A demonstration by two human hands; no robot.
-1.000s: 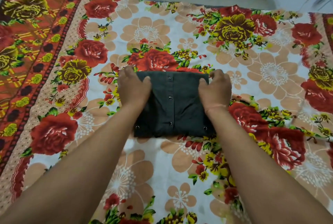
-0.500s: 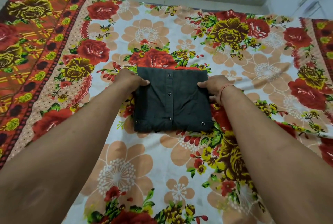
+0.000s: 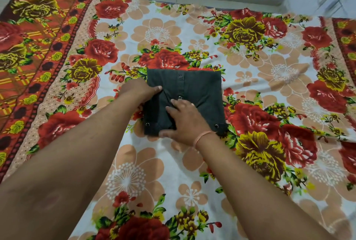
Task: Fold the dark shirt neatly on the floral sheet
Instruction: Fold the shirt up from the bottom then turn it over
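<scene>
Dark charcoal button-front shirt (image 3: 196, 89), cotton-looking, already reduced to a compact rectangle, lying flat approx. centre of the floral bedsheet (image 3: 250, 77) (red/yellow roses, peach flowers on white).

L hand (image 3: 138, 90): at the shirt's left edge, thumb on top of the cloth, other fingers hidden under/behind the edge. Looks like a pinch on the edge fold, but fingers not visible, so can't confirm full clamp. Prob. reason: pins that side so the bundle doesn't slide or unfold.

R hand (image 3: 185, 122): palm-down, fingers spread and flat on the near-centre of the shirt, just this side of the button placket (image 3: 180, 85); thumb at the near hem. Grip not closed on anything: pressing, not holding. Pink thread band (image 3: 202, 137) on R wrist.

Cloth puckers into creases between the two hands, w/ one ridge running from L thumb toward R fingertips.

Judgement: folding essentially done; current step = flattening/smoothing. Far half of shirt, beyond both hands, lies smooth. Snap studs (image 3: 147, 124) at near corners roughly level, so edges approx. squared.
</scene>
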